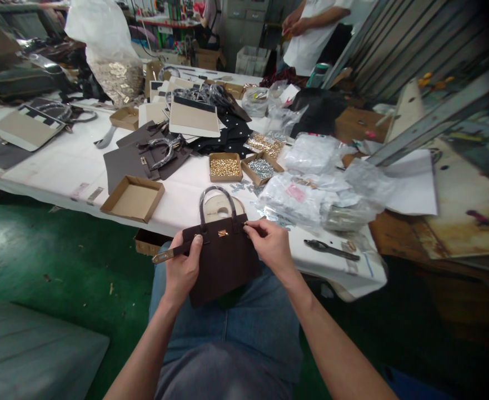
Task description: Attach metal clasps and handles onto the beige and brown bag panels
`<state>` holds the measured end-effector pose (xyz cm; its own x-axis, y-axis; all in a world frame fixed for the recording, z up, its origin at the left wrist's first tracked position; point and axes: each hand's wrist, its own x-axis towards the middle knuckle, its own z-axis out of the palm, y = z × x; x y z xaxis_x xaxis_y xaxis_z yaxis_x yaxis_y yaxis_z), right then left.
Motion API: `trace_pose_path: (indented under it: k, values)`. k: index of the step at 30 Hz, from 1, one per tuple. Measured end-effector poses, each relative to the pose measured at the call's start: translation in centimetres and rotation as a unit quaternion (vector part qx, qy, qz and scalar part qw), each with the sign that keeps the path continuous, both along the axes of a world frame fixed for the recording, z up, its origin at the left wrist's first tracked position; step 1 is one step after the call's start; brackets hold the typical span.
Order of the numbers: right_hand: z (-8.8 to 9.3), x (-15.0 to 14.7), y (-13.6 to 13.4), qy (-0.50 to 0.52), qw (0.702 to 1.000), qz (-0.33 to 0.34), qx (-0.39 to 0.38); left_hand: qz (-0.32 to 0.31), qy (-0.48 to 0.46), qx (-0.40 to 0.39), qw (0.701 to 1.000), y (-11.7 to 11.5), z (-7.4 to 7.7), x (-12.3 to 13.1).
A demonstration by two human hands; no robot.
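Note:
A dark brown handbag panel (223,266) with a wrapped handle (217,191) and a gold clasp plate (223,234) rests upright against my lap at the table's edge. My left hand (184,266) grips its left side, thumb on the front, together with a strap (165,255) that ends in a gold metal piece. At the panel's upper right corner, my right hand (272,241) pinches with thumb and forefinger; a tiny gold glint shows at the fingertips, too small to make out. Behind the handle lies a pale round disc (214,209) with a hole.
Small boxes of gold (225,168) and silver (261,168) hardware stand beyond the bag. A shallow cardboard box (133,198) sits left, near more brown bag pieces (153,153). Plastic bags (311,194) and a black tool (331,249) lie right. Another person (311,33) stands at the back.

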<state>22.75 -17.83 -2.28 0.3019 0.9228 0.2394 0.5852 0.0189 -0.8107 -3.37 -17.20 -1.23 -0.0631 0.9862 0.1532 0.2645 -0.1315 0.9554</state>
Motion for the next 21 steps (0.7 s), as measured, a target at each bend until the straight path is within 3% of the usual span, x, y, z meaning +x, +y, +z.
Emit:
trace_pose_path:
  k: [10, 21]
  values:
    - [0.2, 0.3, 0.9, -0.052, 0.998, 0.033, -0.017, 0.02, 0.04, 0.055, 0.997, -1.6, -0.2, 0.6]
    - [1.3, 0.1, 1.4, -0.169, 0.981, 0.084, -0.036, -0.05, 0.134, 0.151, 0.978, -2.8, -1.0, 0.6]
